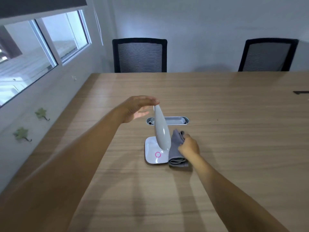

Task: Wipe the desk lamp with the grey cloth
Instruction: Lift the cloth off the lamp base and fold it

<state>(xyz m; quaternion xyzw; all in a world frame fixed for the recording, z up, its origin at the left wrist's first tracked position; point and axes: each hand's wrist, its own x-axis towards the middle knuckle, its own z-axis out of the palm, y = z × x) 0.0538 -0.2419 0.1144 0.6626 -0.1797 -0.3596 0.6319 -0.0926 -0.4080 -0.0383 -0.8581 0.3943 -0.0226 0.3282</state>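
The desk lamp (161, 129) stands on the wooden table, with a long grey head tilted toward me and a white square base bearing a pink ring. A folded grey cloth (175, 149) lies against the right side of the base. My left hand (139, 108) hovers at the top end of the lamp head, fingers spread and extended, its fingertips at the tip. My right hand (189, 145) rests on the cloth's right edge, fingers curled onto the fabric; the cloth still lies on the table.
A metal cable slot (175, 121) is set into the table (234, 131) just behind the lamp. Two black mesh chairs (139, 56) (267, 55) stand at the far edge. A wall with windows runs along the left. A small dark object (301, 92) lies at the far right.
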